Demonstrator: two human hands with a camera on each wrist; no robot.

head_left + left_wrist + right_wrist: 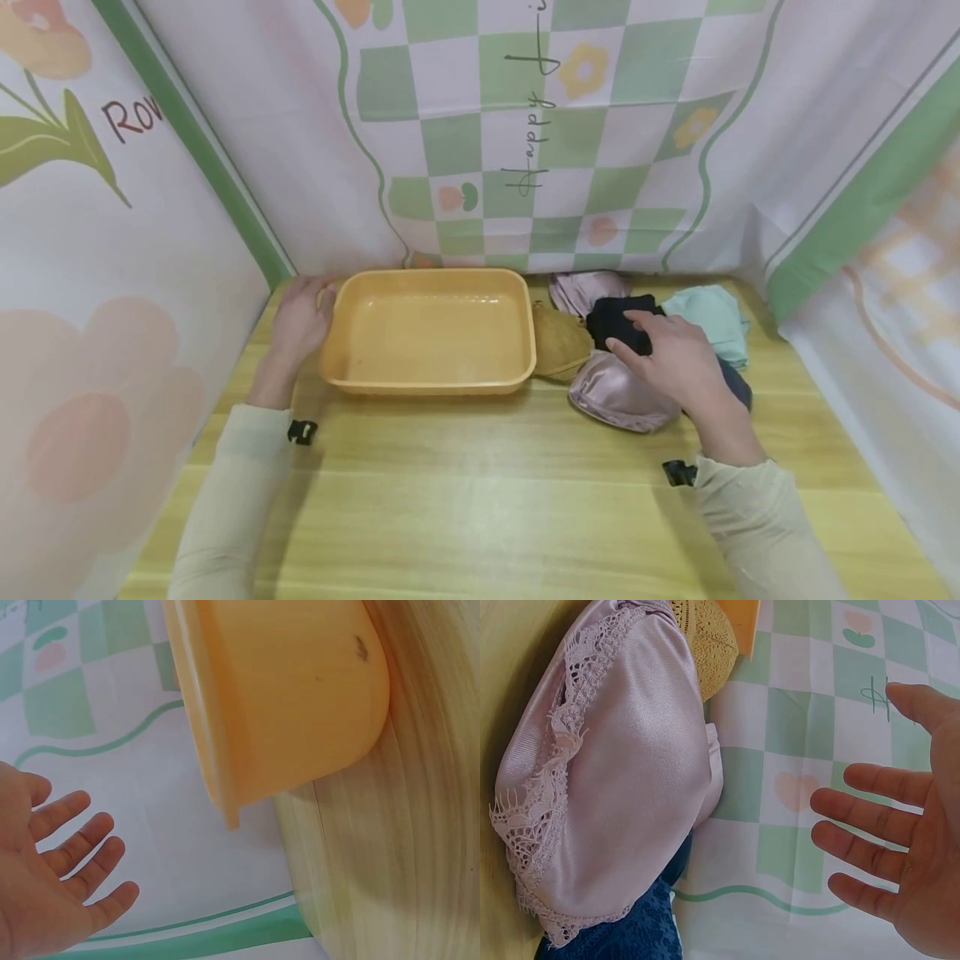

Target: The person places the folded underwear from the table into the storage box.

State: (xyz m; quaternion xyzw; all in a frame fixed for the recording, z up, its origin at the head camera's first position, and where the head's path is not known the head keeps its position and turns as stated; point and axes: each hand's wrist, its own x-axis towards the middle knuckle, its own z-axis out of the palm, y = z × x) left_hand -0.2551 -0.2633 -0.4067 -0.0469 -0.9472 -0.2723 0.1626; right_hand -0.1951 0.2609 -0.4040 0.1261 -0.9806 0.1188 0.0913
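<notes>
My left hand (pixel 300 315) is beside the left end of a yellow-orange plastic tub (pixel 427 388). In the left wrist view its fingers are spread and slightly bent, apart from the tub wall (pixel 300 697). My right hand (pixel 675 354) hovers above a group of folded bras, fingers apart and nothing held. Under and around it are a black bra (pixel 618 321), a pink satin bra (pixel 622 396) with lace trim (pixel 536 795), and a navy lace bra (pixel 737 385), partly hidden by the hand. A mustard lace bra (pixel 561 342) lies against the tub's right side.
Behind the black one is another pink satin piece (pixel 588 289); a mint-green folded garment (pixel 708 321) lies at the right. The wooden table (pixel 480 492) meets a printed cloth backdrop (pixel 517 150) at its back edge, with cloth walls on both sides. Black strap buckles (pixel 303 432) hang at both wrists.
</notes>
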